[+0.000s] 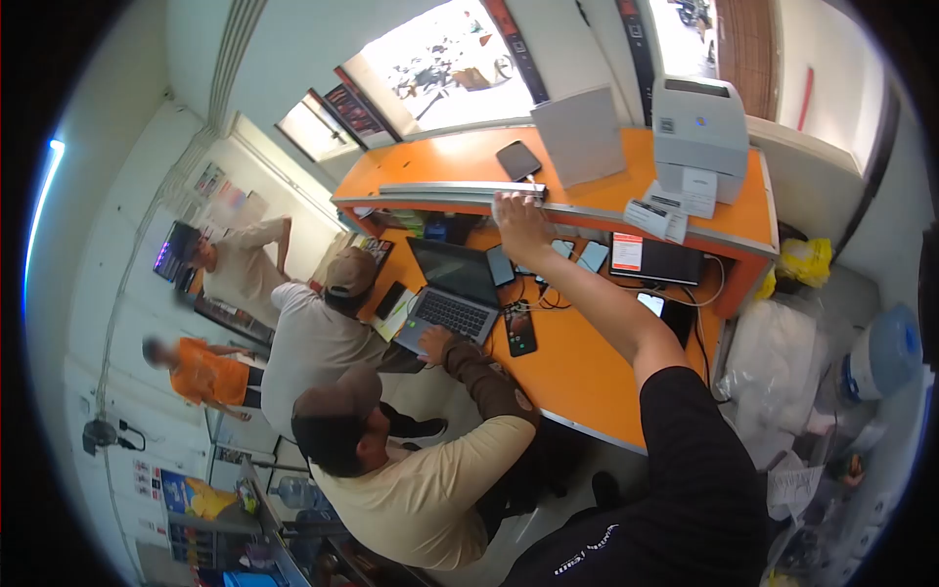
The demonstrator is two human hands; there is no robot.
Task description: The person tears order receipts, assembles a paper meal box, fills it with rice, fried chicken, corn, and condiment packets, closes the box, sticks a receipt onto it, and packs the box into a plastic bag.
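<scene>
My right hand [523, 230] reaches up from a black sleeve to the front edge of the raised orange counter [430, 161]. Its fingers are curled at the right end of a long silver strip [440, 189]; a small whitish patch shows beside them, and I cannot make out what they hold. A dark phone [518, 159] with a cable lies just beyond. Below the hand, several phones lie on the lower orange desk [587, 382], among them a phone with a colourful screen [520, 329]. My left hand is not in view.
A seated person in a cap [421, 479] has a hand on the laptop [453, 293]; another person [313, 342] sits beyond. A white label printer [699, 132] with printed slips and a grey panel [579, 137] stand on the counter. Plastic bags [778, 362] and a water bottle [880, 352] are right.
</scene>
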